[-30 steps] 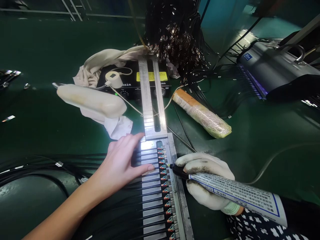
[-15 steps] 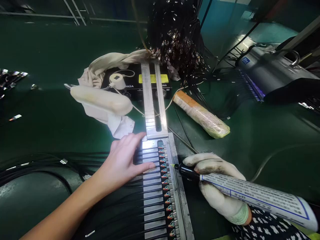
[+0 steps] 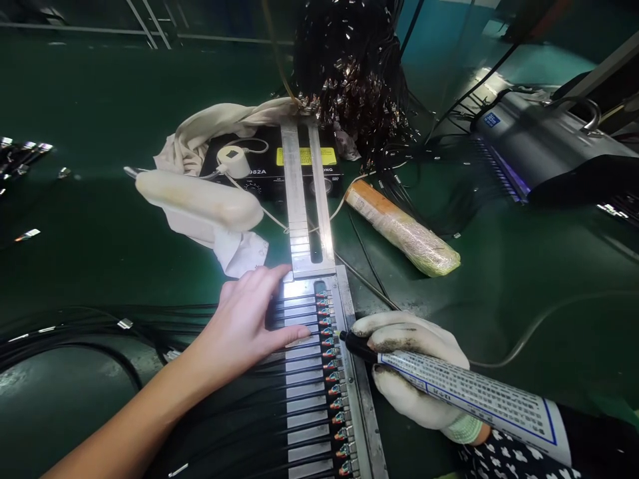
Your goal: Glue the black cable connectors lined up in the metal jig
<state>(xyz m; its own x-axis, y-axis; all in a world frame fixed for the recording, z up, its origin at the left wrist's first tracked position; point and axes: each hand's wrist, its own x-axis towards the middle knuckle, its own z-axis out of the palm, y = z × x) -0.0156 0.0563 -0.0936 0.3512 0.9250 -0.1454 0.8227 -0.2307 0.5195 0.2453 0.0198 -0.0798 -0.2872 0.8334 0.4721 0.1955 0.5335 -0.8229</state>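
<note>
Here the bare left hand (image 3: 244, 326) lies flat, fingers spread, pressing black cables (image 3: 299, 372) onto the metal rail (image 3: 307, 219). Right of the rail, the gloved right hand (image 3: 414, 372) grips one glue tube (image 3: 464, 392), its tip at the connectors (image 3: 329, 346). Beyond the rail's left side lie one cloth (image 3: 200, 140) and one black box (image 3: 259, 166); to its right, one wrapped roll (image 3: 404, 229).

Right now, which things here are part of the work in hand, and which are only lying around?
In use: left hand, right hand, glue tube, black cables, metal fixture.
Lying about: cloth, wrapped roll, black box.
</note>
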